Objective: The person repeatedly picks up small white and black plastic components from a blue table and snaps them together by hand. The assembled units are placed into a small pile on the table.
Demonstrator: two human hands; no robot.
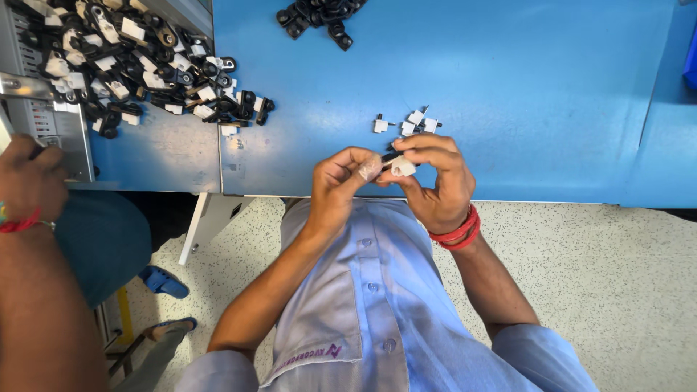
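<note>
Both hands meet just before the edge of the blue table [508,87]. The right hand [435,181] pinches a small white part [403,167], and the left hand [337,181] presses its fingertips against it. Spare white pieces [406,123] lie just beyond, nearer the right hand.

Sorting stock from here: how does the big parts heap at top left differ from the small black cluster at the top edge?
The big heap mixes black and white pieces; the small black cluster looks all black. The heap is much larger and spreads across the grey tray and the blue table; the cluster lies compact, on the table only. Both are loose small parts.
</note>
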